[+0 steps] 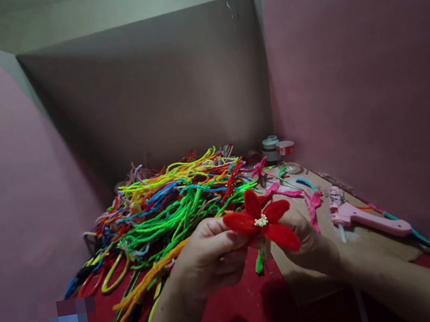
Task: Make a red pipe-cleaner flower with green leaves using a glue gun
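Note:
A red pipe-cleaner flower with several petals and a cluster of cream stamens at its centre faces me in the middle of the head view. My left hand pinches its left petal between thumb and fingers. Behind the right-hand petals, my right hand is closed around the flower's back, its fingertips mostly hidden. Below the flower, between the two hands, hangs a green fuzzy piece; whether it joins the flower I cannot tell.
A heap of coloured pipe cleaners lies beyond my left hand. To the right, a pink glue gun rests on a brown board near pink pipe-cleaner pieces. Jars and a tape roll stand behind. Pink walls enclose both sides.

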`<state>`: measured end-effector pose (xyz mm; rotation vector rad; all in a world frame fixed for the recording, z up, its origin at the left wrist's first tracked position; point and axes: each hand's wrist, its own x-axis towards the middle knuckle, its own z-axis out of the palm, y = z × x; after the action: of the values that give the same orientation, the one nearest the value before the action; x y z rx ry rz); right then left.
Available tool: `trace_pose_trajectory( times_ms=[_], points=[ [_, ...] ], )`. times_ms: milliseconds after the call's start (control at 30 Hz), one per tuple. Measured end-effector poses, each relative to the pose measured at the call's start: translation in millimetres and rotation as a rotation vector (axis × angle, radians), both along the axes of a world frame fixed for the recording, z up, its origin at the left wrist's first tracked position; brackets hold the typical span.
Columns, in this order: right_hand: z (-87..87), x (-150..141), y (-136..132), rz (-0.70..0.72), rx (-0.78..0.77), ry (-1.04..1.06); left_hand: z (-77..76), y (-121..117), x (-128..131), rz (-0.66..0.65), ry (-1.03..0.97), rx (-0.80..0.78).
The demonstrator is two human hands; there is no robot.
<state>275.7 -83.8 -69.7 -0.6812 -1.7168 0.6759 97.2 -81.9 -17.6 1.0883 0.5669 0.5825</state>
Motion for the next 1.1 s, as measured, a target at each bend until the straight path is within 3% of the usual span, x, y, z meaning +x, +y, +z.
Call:
trace_pose_trajectory(
  times_ms=[100,300,367,467,533,633,733,867,1100],
  points=[
    [2.4,0.2,1.3,-0.055,0.132,-0.065,-2.9,-1.8,4.7,0.061,0.004,0.106],
    [-2.2,5.2,13.3,-0.171,0.345,-0.091,-4.1,-6.5,10.5,0.238,0.277,0.424],
    [-3.8,6.6,16.0,-0.225,0.387,-0.104,-2.7,-9.8,10.3,0.481,0.401,0.683],
    [-4.8,7.7,17.1,-0.292,0.402,-0.149,-2.7,-17.5,13.6,0.852,0.522,1.252],
    [-4.8,7.8,15.7,-0.304,0.391,-0.171,-5.4,-20.9,18.3,0.902,0.557,1.607],
    [-4.1,6.6,11.3,-0.294,0.35,-0.189,-12.6,-19.2,24.7,0.847,0.596,1.891],
    [-3.3,4.2,7.1,-0.276,0.283,-0.182,-20.1,-13.9,25.5,0.778,0.581,2.035],
    [-4.0,1.3,5.7,-0.264,0.235,-0.108,-25.4,-11.3,22.0,0.803,0.595,2.186],
    [-2.1,3.0,6.3,-0.238,0.244,-0.076,-19.4,-13.2,27.1,0.867,0.546,2.045]
  ],
)
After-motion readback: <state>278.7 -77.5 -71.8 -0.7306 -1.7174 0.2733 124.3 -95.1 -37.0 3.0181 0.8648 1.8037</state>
